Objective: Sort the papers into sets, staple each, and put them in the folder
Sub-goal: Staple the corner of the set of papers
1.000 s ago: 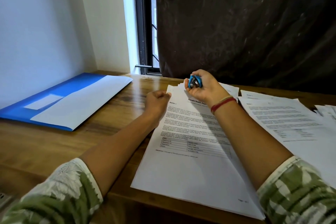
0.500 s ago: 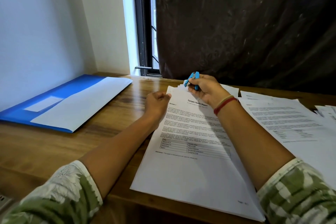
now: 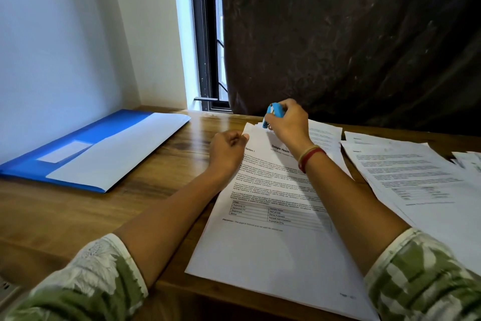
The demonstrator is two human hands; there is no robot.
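Observation:
A set of printed papers [image 3: 270, 229] lies in front of me on the wooden desk [image 3: 78, 216], its top sheet headed "Sample Health". My left hand [image 3: 227, 151] pinches the set's upper left edge. My right hand [image 3: 287, 122] grips a small blue stapler [image 3: 272, 113], held nose-down at the top edge of the set. An open blue folder [image 3: 86, 133] with a white sheet [image 3: 122, 154] inside lies at the left of the desk.
More printed sheets [image 3: 416, 182] lie spread to the right, reaching the frame's edge. A dark curtain [image 3: 351, 34] hangs behind the desk beside a window frame [image 3: 205, 34]. The white wall [image 3: 52, 47] borders the desk's left side.
My right hand has turned the stapler from lying in my palm to pointing down at the paper's top edge, and has shifted slightly left. My left hand keeps its hold on the edge.

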